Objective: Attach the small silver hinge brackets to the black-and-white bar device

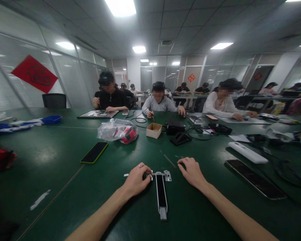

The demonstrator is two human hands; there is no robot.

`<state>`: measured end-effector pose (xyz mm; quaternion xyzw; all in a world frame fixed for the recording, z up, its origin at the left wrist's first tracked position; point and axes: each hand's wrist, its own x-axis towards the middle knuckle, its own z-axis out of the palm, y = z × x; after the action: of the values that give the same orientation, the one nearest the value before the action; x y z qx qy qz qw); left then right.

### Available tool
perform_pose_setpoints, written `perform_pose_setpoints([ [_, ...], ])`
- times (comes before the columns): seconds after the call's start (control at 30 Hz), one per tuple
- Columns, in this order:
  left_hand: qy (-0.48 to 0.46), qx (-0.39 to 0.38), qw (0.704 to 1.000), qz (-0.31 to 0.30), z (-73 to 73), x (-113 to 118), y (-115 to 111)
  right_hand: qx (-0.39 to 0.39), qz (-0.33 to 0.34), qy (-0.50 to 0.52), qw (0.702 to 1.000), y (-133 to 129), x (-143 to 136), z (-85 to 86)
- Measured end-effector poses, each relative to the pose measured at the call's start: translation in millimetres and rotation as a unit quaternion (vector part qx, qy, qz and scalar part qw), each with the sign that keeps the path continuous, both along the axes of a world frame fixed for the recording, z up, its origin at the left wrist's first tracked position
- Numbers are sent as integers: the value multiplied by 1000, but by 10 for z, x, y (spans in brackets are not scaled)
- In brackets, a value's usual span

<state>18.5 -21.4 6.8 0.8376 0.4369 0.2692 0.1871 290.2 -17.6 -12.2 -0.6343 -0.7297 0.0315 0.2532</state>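
In the head view a long narrow piece with a pale metal frame and a black centre [161,192] lies on the green table, pointing towards me. Across its far end runs a short metal rod, with a flat plate with holes [168,175] on the right. My left hand [137,179] is closed at the rod's left end, its thumb and fingers around a small dark rounded piece [145,175]; the fingers partly hide it. Apart from the metal piece, to its right, my right hand [190,170] rests on the table, fingers loosely bent and holding nothing.
A phone with a green edge [94,152] lies left, a dark phone [254,178] and a white device [247,152] right. Ahead are a plastic bag with a red item [117,130], a small box [154,130], black devices [175,128] and cables. Several people sit across the table.
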Motion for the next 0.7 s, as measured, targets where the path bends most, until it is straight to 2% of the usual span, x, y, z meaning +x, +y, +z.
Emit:
perform_pose_setpoints([
  [0.13,-7,23,1000,14,28,0,-17,19,6,32,999,-58,-73,61],
  [0.27,-14,57,998,8,76,27,-77,46,58,109,991,-238,-338,173],
  [0.47,-50,127,988,-74,70,162,-201,39,162,207,964,-538,-746,259],
  [0.7,-93,172,976,-92,45,175,-223,59,188,202,959,-551,-771,201],
])
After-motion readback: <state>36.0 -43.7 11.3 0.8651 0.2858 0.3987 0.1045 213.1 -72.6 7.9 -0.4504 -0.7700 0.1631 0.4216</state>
